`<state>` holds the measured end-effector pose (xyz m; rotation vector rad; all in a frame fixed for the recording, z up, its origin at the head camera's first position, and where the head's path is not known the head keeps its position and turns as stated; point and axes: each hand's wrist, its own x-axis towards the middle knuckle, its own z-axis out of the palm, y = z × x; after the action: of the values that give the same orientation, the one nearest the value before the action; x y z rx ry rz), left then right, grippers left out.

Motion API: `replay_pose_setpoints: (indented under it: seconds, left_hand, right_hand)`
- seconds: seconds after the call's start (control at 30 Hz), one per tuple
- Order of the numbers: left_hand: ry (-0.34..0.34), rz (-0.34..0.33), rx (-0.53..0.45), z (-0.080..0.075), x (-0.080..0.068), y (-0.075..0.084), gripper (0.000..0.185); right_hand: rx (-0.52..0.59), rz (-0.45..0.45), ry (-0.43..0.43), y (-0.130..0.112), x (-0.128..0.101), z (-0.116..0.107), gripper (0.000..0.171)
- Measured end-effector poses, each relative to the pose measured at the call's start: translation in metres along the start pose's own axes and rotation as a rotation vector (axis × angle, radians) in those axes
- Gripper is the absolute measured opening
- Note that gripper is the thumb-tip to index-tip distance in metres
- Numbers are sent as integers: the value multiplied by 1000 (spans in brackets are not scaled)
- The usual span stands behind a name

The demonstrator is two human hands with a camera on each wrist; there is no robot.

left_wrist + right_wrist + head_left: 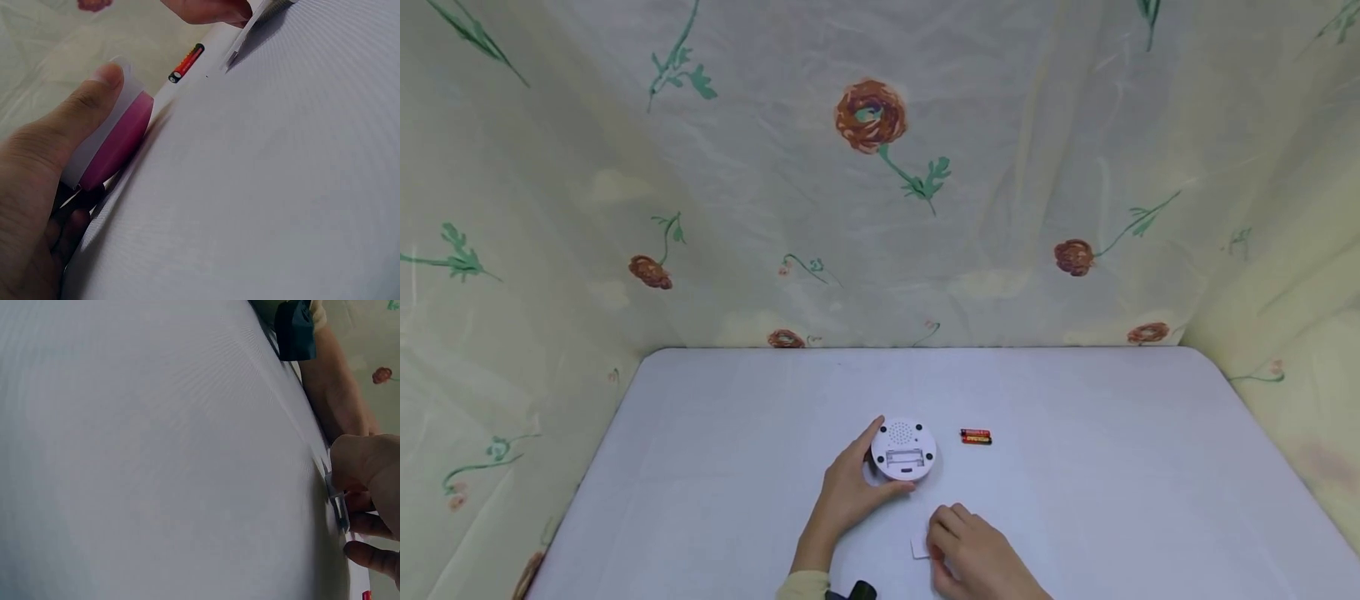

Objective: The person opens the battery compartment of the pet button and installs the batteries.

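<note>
My left hand (850, 487) grips a round white device (901, 433) by its edge, thumb and fingers spread around it. Its underside faces up, with speaker holes, dark round feet and an uncovered battery compartment (905, 458) that holds no batteries. The left wrist view shows the device's pink side (122, 147) beneath the thumb. Nearer the front, my right hand (973, 554) pinches a small flat white cover (920, 547). In the right wrist view the cover (338, 503) is tilted at the fingertips, close to the table, and partly hidden by the hand.
Two red-and-black batteries (976, 437) lie side by side to the right of the device. Everything rests on a white table (715, 467), with flowered cloth (745, 183) hanging behind it and at both sides.
</note>
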<state>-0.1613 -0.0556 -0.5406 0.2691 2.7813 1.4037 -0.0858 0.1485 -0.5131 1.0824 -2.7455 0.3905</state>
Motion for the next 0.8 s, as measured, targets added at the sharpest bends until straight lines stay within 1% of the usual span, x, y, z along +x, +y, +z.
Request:
replay_pose_setpoints:
  seconds: [0.07, 0.17, 0.23, 0.3, 0.37, 0.47, 0.53, 0.67, 0.73, 0.8]
  left_hand:
    - [-5, -6, -1, 0, 0, 0, 103]
    - [-8, -6, 4, 0, 0, 0, 102]
    - [-7, -7, 9, -1, 0, -1, 103]
    - [-6, -6, 12, 0, 0, -1, 103]
    - [-7, -13, 8, 0, 2, -1, 103]
    - [-9, -11, 4, 0, 5, 0, 103]
    - [-8, -12, 1, 1, 5, 0, 103]
    - [-5, -16, 2, 0, 3, -1, 103]
    - [-9, -21, 4, -1, 1, -1, 104]
    - [-8, -24, 6, -2, -1, -2, 104]
  right_hand:
    - [41, 29, -34, 0, 0, -1, 13]
    - [108, 61, -60, 2, 0, -3, 14]
    - [163, 101, -53, 5, 0, -5, 16]
    - [211, 156, -1, 11, 1, -8, 19]
    - [249, 232, 81, 23, 5, -11, 20]
    - [268, 353, 221, 49, 12, -13, 21]
    - [270, 421, 285, 69, 15, -12, 21]
    - [298, 518, 367, 100, 15, 0, 25]
    - [330, 552, 397, 108, 12, 7, 28]
    - [340, 557, 408, 112, 9, 13, 30]
